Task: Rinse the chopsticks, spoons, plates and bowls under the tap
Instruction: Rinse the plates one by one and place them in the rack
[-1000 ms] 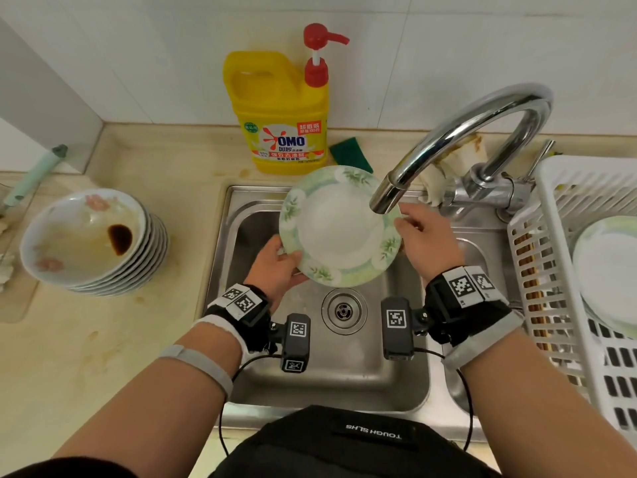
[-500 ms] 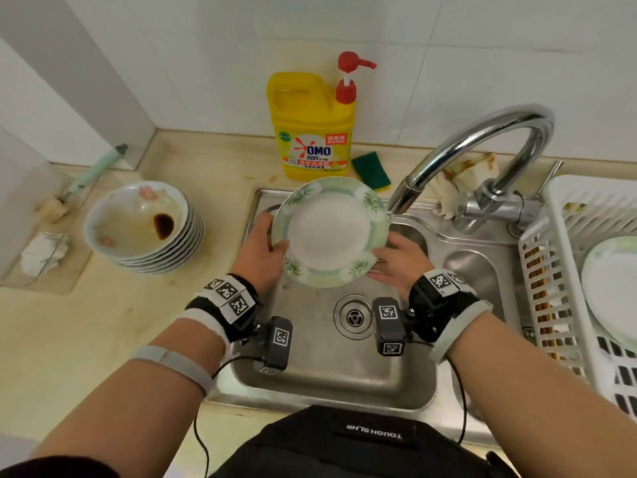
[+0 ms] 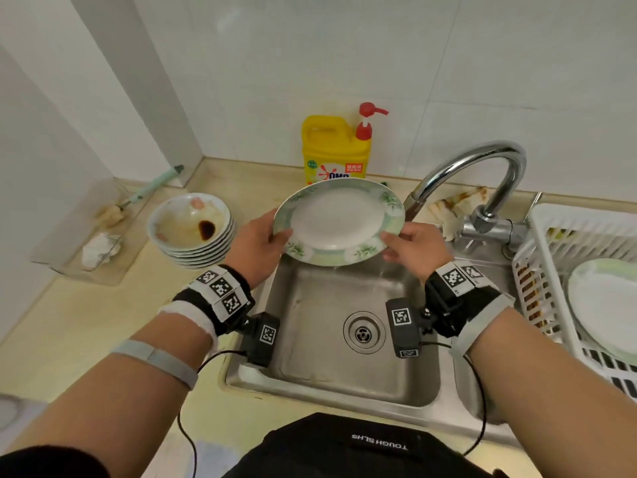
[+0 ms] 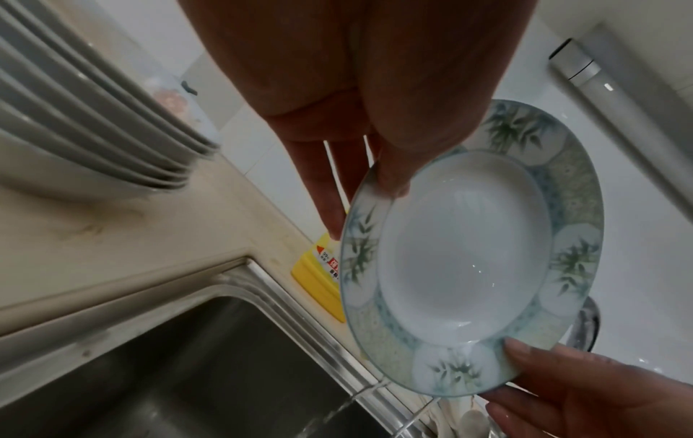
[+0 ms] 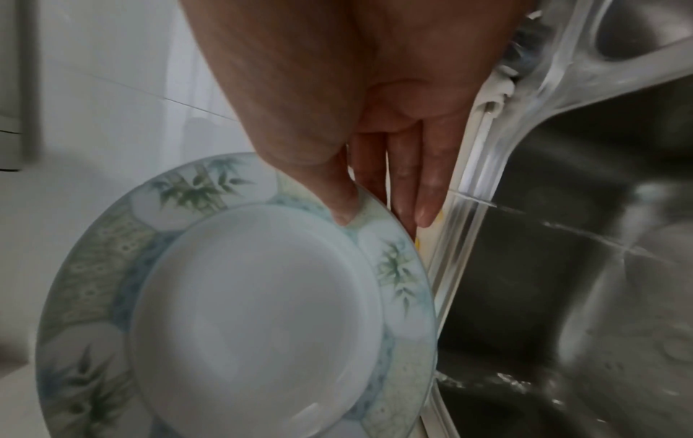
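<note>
Both hands grasp a round white plate (image 3: 339, 220) with a green bamboo rim, frame centre.
Left hand (image 3: 256, 244) and right hand (image 3: 412, 248) pinch opposite edges above the steel sink (image 3: 310, 339).

Two plates (image 3: 339, 222) (image 3: 605, 305), roughly six stacked bowls (image 3: 193, 232), one detergent bottle (image 3: 336, 150).

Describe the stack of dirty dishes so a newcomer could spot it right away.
Start at the steel sink and look left along the beige counter. There sits the stack of dirty dishes; unlike the clean plate held over the sink, its top dish holds a dark sauce puddle.
</note>
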`<action>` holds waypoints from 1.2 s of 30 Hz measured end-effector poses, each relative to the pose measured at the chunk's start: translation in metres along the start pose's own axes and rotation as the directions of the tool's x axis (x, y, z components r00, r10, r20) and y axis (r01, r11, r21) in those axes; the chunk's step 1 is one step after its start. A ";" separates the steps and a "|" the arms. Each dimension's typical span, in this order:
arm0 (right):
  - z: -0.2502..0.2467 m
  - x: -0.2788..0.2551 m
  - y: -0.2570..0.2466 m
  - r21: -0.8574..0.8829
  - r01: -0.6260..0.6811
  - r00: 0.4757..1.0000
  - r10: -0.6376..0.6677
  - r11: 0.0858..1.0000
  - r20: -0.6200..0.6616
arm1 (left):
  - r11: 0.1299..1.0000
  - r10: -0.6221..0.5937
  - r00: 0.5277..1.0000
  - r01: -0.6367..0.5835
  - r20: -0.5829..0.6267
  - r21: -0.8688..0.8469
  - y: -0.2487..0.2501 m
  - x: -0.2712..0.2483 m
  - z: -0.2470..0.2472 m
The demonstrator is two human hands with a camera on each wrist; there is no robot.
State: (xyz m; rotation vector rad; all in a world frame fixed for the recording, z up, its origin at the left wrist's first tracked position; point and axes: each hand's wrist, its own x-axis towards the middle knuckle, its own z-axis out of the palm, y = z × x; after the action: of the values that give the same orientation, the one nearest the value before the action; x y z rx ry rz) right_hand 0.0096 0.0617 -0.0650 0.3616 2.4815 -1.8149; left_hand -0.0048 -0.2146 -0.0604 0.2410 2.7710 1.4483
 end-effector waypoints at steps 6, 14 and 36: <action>-0.016 -0.013 -0.015 -0.047 0.119 0.992 -0.121 0.992 -0.034 | 0.998 0.061 0.997 -0.061 -0.051 0.000 0.025 -0.008 -0.007; -0.039 -0.029 -0.019 -0.028 0.197 0.978 -0.199 0.980 -0.064 | 0.989 0.145 0.989 -0.145 -0.023 0.007 0.038 -0.007 -0.007; -0.043 -0.073 0.024 -0.443 0.011 0.975 -0.107 0.896 -0.194 | 0.938 0.324 0.927 -0.341 0.188 0.064 0.039 -0.009 0.020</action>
State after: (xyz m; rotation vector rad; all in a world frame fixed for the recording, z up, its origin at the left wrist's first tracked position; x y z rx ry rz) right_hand 0.0902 0.0975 -0.0617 0.4766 2.9766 -1.2205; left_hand 0.0110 -0.1777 -0.0402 0.8362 2.7528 1.2710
